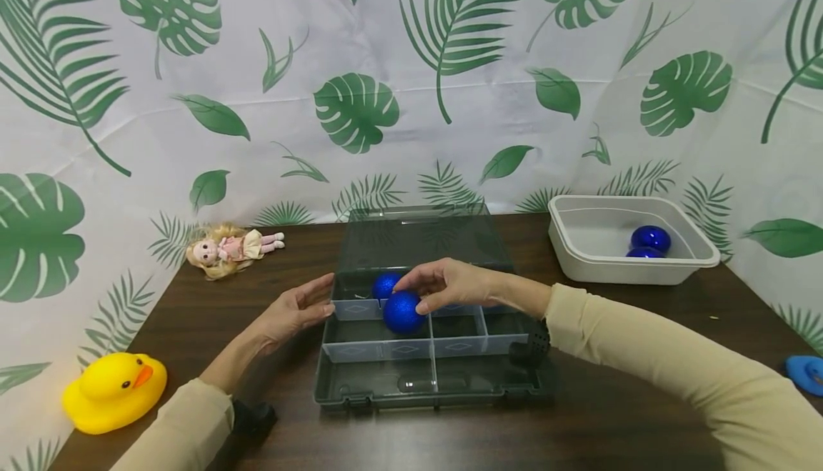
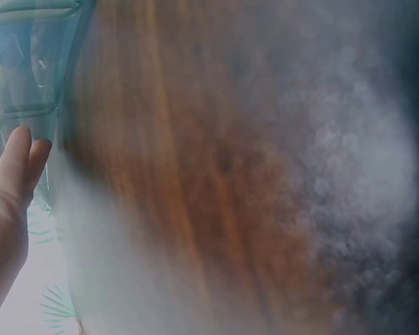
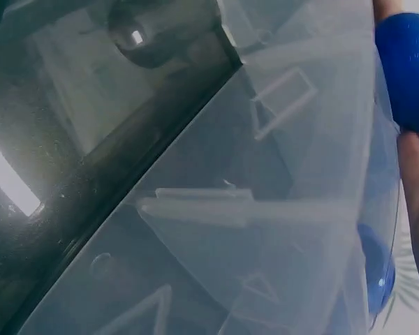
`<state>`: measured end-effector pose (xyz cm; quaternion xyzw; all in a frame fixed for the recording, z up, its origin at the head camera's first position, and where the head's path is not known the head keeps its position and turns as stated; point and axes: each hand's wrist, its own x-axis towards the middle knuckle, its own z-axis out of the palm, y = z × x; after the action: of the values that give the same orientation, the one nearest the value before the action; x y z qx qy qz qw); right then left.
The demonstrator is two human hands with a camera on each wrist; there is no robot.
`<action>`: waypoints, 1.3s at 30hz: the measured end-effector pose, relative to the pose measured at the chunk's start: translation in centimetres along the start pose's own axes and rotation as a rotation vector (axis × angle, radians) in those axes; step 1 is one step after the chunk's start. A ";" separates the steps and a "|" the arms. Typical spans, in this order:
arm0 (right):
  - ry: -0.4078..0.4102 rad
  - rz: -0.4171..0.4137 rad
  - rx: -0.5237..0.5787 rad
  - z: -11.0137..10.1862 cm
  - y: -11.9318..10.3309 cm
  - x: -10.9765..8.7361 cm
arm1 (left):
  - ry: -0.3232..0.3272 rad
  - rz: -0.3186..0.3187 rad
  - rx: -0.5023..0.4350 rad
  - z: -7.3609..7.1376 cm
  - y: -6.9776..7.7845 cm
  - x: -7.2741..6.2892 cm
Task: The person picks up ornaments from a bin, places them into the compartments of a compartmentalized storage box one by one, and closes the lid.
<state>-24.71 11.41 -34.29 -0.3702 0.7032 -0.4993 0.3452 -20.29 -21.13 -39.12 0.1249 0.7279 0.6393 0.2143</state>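
A glittery blue ball (image 1: 403, 314) is pinched between the thumb and fingers of my right hand (image 1: 458, 286), over the middle row of a clear grey divided box (image 1: 373, 379). Just behind it, a second blue ball (image 1: 384, 285) sits in the back-left compartment. My left hand (image 1: 291, 319) lies at the box's left side, fingers extended, fingertips right at the wall. In the left wrist view, its straight fingers (image 2: 14, 164) point toward the box. The right wrist view has the held ball (image 3: 408, 77) at the right edge, beside the translucent dividers (image 3: 307, 216).
The box's see-through lid (image 1: 424, 242) is folded back toward the patterned cloth. A white bin (image 1: 633, 269) holding two shiny blue balls (image 1: 651, 239) stands back right. A doll (image 1: 234, 248) lies back left, a yellow rubber duck (image 1: 112, 392) sits front left, and a blue object (image 1: 806, 374) is at the right edge.
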 end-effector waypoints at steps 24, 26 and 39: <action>0.173 -0.155 -0.153 0.1 -0.4 -1.5 | 0.010 0.004 0.033 0.5 -0.1 -0.1; 0.251 -0.158 -0.147 -1.2 -0.6 -2.5 | 0.010 0.010 0.037 0.4 -0.1 -0.3; 1.106 -0.214 0.135 -12.3 3.2 -15.8 | -0.002 0.001 0.048 0.6 0.2 -0.4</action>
<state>-28.07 31.29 -32.35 -0.0999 0.7046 -0.6949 -0.1039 -19.70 -20.79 -38.94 0.1309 0.7426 0.6217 0.2119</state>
